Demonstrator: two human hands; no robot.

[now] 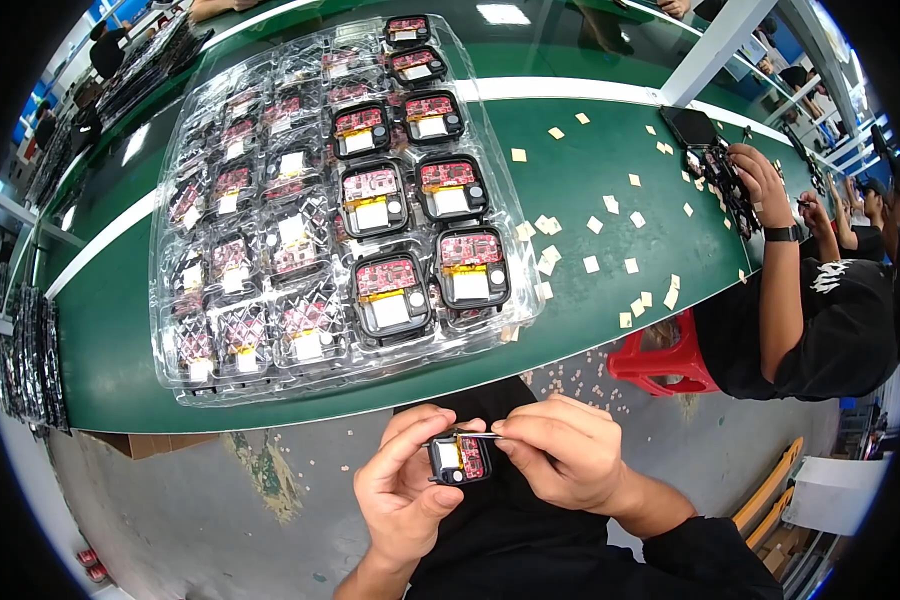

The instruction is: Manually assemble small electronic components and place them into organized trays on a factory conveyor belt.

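Note:
My left hand (407,482) holds a small black watch housing (460,460) by its edges, above my lap and in front of the bench. Inside the housing lie a red circuit board, a white rectangular part and yellow-orange tape. My right hand (565,455) pinches a slim metal tool (482,435), perhaps tweezers, whose tip is at the housing's upper edge. Whether the tip touches a part is too small to tell. Beyond my hands, a transparent plastic tray (525,305) on the bench carries several similar black housings (390,295), mostly in its right-hand columns.
The green bench (120,385) has its near edge just beyond my hands. Small cream squares (591,264) are scattered over it and on the floor. At right a co-worker's hand (760,185) handles dark parts near a red stool (660,355). Stacked black trays (30,360) stand at left.

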